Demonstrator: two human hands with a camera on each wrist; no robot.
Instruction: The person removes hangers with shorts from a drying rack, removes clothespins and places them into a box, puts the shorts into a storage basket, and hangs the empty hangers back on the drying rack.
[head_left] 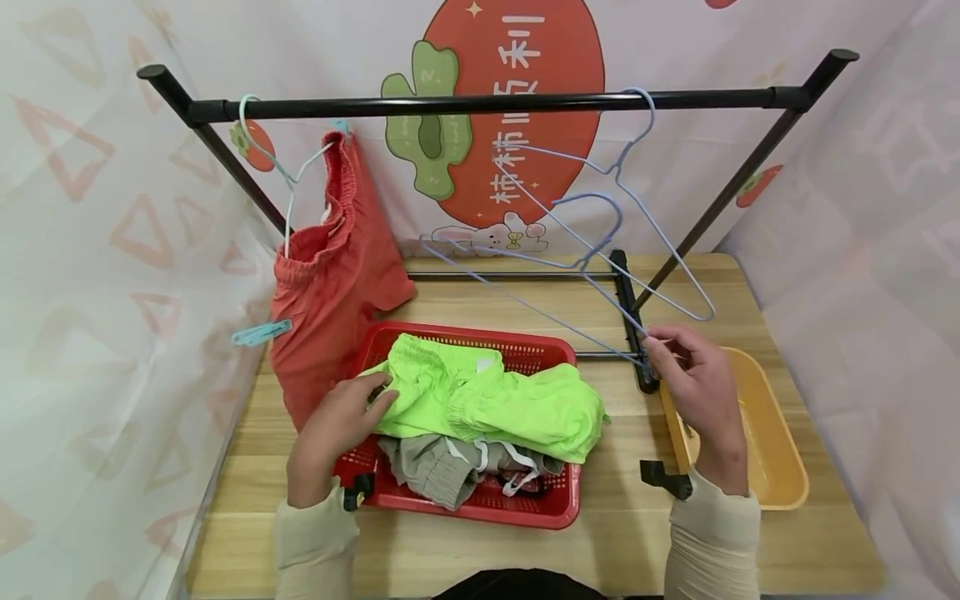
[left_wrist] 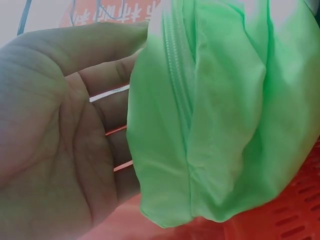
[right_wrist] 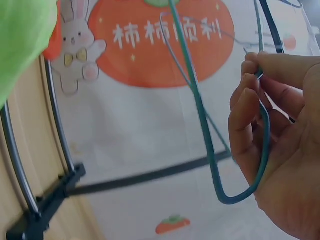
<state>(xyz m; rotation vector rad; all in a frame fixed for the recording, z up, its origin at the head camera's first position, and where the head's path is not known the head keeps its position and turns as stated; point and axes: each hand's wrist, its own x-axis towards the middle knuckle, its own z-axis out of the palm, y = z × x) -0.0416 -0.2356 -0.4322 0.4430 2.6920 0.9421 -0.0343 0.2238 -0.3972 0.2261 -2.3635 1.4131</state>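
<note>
Two hands are at work: the right hand (head_left: 693, 387) pinches a blue hanger (head_left: 589, 257) near its lower corner, fingers clamped on the wire. The left hand (head_left: 337, 425) touches the left edge of a lime-green garment (head_left: 487, 396), thumb and fingers apart. That garment lies over a grey one (head_left: 435, 471) in a red basket (head_left: 558, 515) on the bench (head_left: 420, 554). A red garment (head_left: 341, 258) hangs at the left of a black rack (head_left: 480, 104); another blue hanger (head_left: 637, 196) hangs at the right.
</note>
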